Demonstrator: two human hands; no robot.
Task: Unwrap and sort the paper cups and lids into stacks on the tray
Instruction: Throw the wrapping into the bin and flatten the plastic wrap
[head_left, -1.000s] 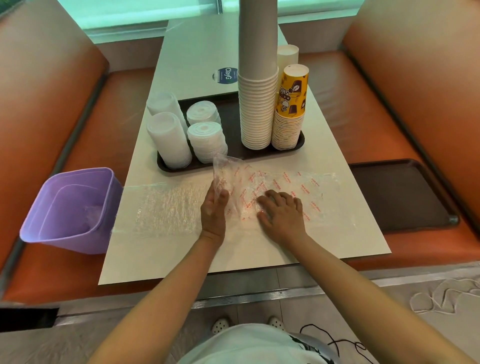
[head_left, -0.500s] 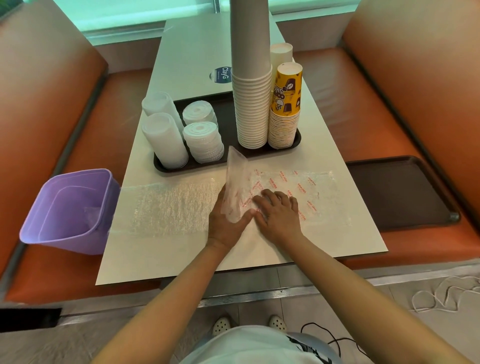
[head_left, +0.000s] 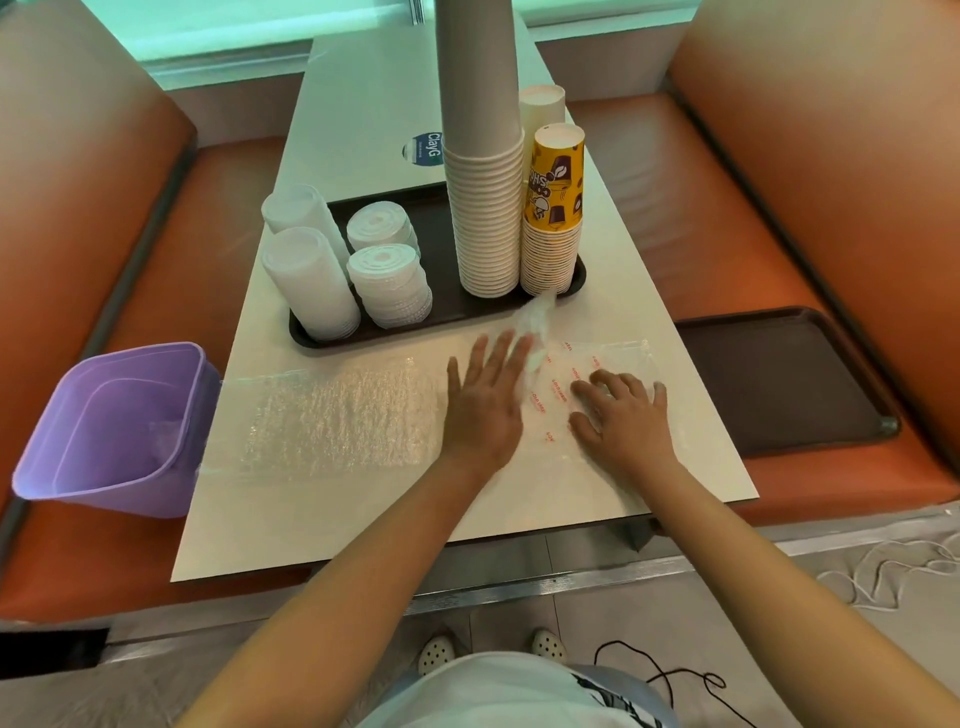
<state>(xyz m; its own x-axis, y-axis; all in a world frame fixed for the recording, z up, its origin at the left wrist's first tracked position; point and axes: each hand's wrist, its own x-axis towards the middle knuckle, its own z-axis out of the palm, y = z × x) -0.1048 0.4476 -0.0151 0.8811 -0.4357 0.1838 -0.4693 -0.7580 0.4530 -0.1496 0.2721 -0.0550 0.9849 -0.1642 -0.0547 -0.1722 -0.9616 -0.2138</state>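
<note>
- Head view: the left hand (head_left: 485, 402) lies flat with fingers spread on the printed plastic wrapper (head_left: 597, 374), seemingly smoothing a fold; it grips nothing.
- The right hand (head_left: 626, 415), fingers loosely spread, presses the wrapper's right part, likely pinning it to the table (head_left: 322, 514).
- On the far tray (head_left: 441, 312), sorted already: white cup stack (head_left: 485, 218), yellow printed cup stack (head_left: 553, 213), lid stacks (head_left: 387, 280) at left.
- A second clear wrapper (head_left: 337, 415) lies left, its end reaching the purple bin (head_left: 114, 431).
- The upturned fold nearly touches the tray's near rim.
</note>
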